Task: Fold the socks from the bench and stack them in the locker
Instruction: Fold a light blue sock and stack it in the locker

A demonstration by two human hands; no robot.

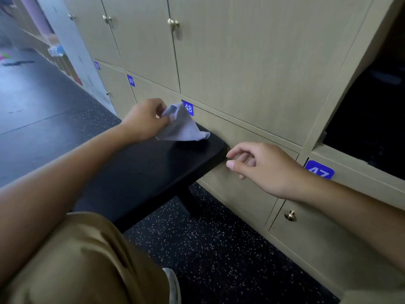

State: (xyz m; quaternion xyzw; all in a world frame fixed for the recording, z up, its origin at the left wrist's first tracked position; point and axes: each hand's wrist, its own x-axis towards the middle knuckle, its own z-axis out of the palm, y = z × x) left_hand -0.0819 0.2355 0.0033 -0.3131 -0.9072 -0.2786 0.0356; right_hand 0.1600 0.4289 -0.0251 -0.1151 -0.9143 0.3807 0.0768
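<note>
A person's left hand (143,120) pinches one corner of a pale grey sock (182,126) and lifts it off the far end of the black surface (153,165), while the lower edge of the sock trails on or just above the top. The right hand (263,166) hangs released beside the surface's right end, fingers loosely curved and holding nothing, near the door marked 48 (188,108). The open locker (372,110) shows as a dark gap at far right, above the plate marked 47 (320,170); its inside is too dark to tell what it holds.

The grip is the weak spot: a pinch on a single corner leaves most of the sock dangling, and a quick lift could pull the cloth free and drop it to the speckled floor (219,249) between the surface and the doors. The sock hangs bunched and twisted, so any fold begun in the air would likely come out crooked; it probably needs laying flat first, with the free hand smoothing it. That free hand sits close to the surface's corner and the door fronts, and a hurried reach toward the sock might knock against either. The locker lies well to the right of the sock, so a loosely folded sock carried that far could open on the way and spoil the stack. No other socks show on the surface from this angle.
</note>
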